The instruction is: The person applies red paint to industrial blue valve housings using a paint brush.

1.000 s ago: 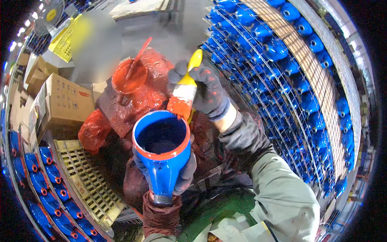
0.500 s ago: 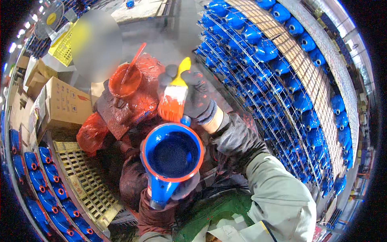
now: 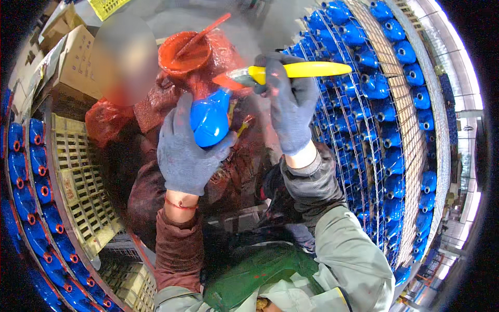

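Note:
My left hand [image 3: 188,151], in a grey glove, is closed around a glossy blue enamel pot [image 3: 209,118]. Its rounded body faces up and its narrow spout points away from me; the wide mouth is hidden. My right hand [image 3: 292,96], gloved too, grips a paintbrush [image 3: 306,69] by its yellow handle, which points right. The red bristles are at the spout's tip; whether they touch it I cannot tell. Just beyond sits a paint-coated red bowl [image 3: 165,58] with a red stick [image 3: 208,32] leaning in it.
To the right stands a wire rack [image 3: 358,171] loaded with many blue pots. More blue pots with red rims [image 3: 36,205] line the left side, beside a yellow plastic crate [image 3: 86,182]. A cardboard box [image 3: 78,65] and a blurred person [image 3: 125,57] are at the far left.
The pot has turned from mouth up to body up, with its spout pointing away. My right hand has swung the brush from upright to nearly level, its bristles now by the spout.

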